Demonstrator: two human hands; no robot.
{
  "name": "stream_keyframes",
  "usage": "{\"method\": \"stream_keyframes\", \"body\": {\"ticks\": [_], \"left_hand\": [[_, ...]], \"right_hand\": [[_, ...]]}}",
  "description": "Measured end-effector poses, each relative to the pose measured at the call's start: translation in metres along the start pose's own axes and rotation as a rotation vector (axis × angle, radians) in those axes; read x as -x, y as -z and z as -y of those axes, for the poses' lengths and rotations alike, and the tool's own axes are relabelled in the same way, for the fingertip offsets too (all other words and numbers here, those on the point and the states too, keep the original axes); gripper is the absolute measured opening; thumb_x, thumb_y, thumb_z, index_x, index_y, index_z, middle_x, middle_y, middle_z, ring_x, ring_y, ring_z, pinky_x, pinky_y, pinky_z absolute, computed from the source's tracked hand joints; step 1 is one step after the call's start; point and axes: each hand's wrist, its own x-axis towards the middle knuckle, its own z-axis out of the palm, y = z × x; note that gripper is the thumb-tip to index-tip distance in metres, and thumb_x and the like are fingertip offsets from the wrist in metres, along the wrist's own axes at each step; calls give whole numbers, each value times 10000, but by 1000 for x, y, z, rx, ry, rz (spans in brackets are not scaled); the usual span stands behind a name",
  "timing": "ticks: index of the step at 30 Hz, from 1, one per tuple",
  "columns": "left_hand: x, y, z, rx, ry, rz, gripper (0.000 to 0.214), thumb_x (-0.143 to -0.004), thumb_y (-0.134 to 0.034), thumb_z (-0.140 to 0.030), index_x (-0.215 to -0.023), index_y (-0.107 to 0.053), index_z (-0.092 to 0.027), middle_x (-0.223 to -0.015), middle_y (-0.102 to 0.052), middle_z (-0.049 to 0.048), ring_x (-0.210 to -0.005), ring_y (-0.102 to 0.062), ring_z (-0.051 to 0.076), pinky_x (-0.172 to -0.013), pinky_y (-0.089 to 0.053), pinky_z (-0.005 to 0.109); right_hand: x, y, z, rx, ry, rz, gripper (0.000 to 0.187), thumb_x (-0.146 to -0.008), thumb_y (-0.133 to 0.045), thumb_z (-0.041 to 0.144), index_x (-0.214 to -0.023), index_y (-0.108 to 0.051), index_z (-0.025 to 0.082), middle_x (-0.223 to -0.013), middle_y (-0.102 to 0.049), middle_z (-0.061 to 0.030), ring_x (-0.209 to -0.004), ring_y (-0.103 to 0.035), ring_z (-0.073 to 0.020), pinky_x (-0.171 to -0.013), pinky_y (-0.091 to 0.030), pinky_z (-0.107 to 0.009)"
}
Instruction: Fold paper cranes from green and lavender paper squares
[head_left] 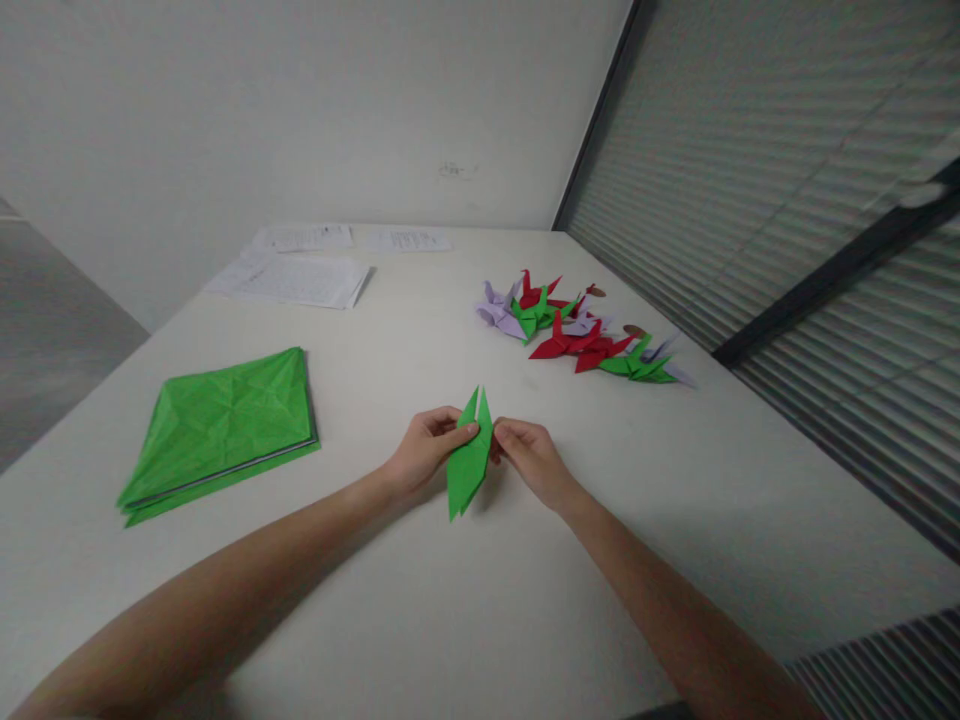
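Between the hands (pixel 420 452) (pixel 534 462), folded green paper (pixel 468 466) under the left thumb (pixel 454 438).

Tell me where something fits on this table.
Bare table lies between papers and cranes, between green stack and left hand, and between cranes and right hand. Crowded: among the cranes, and at the green fold between the hands.

Part of the left hand (pixel 420 452) is hidden behind the folded green paper (pixel 466 466); whether the right hand (pixel 534 460) touches it is unclear; the white sheets (pixel 292 280) are too blurred to read; both forearms (pixel 285 560) and the blinds (pixel 787 150) run out of view
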Motion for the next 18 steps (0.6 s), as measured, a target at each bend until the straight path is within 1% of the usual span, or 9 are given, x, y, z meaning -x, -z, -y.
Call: {"method": "stream_keyframes", "body": {"ticks": [1, 3, 6, 10, 14, 18], "left_hand": [[1, 0, -1, 33, 44, 14, 381, -622, -848, -392, -776, -649, -106, -682, -679, 36, -559, -604, 121, -550, -469, 238], [3, -1, -2, 62, 125, 40, 375, -612, -856, -375, -773, -658, -100, -649, -665, 26, -513, -576, 100, -503, -436, 213], [5, -1, -2, 68, 199, 69, 367, -597, -863, -370, -736, -662, -96, -613, -647, 20, -484, -552, 87, -469, -400, 193], [5, -1, -3, 68, 230, 92, 366, -591, -864, -373, -726, -668, -95, -636, -653, 30, -488, -545, 83, -472, -387, 191], [4, 1, -4, 69, 250, 140, 380, -594, -860, -382, -746, -675, -87, -627, -633, 27, -481, -520, 77, -464, -363, 193], [5, 3, -4, 72, 272, 173, 388, -582, -860, -381, -748, -671, -86, -625, -619, 26, -485, -517, 79, -471, -362, 196]], "right_hand": [[-1, 2, 1, -32, 18, -32, 386, -778, -673, 546, -660, -626, 181, -601, -572, 7, -582, -514, -123, -565, -409, -268], [-3, 5, 1, -125, 17, -75, 304, -750, -729, 488, -758, -654, 193, -633, -602, 11, -589, -532, -121, -568, -415, -263], [-4, 5, 2, -240, -28, -72, 295, -697, -790, 434, -847, -669, 210, -661, -633, 15, -589, -545, -115, -573, -421, -260], [-3, 2, 4, -292, -51, -54, 276, -679, -808, 403, -817, -674, 206, -679, -647, 8, -607, -555, -118, -599, -433, -273], [-2, 1, 6, -322, -53, -45, 282, -659, -824, 395, -794, -666, 206, -699, -662, 4, -621, -569, -122, -614, -443, -280], [-1, 2, 6, -317, -44, -19, 270, -672, -812, 387, -809, -662, 209, -700, -653, 8, -632, -576, -123, -622, -452, -279]]}}
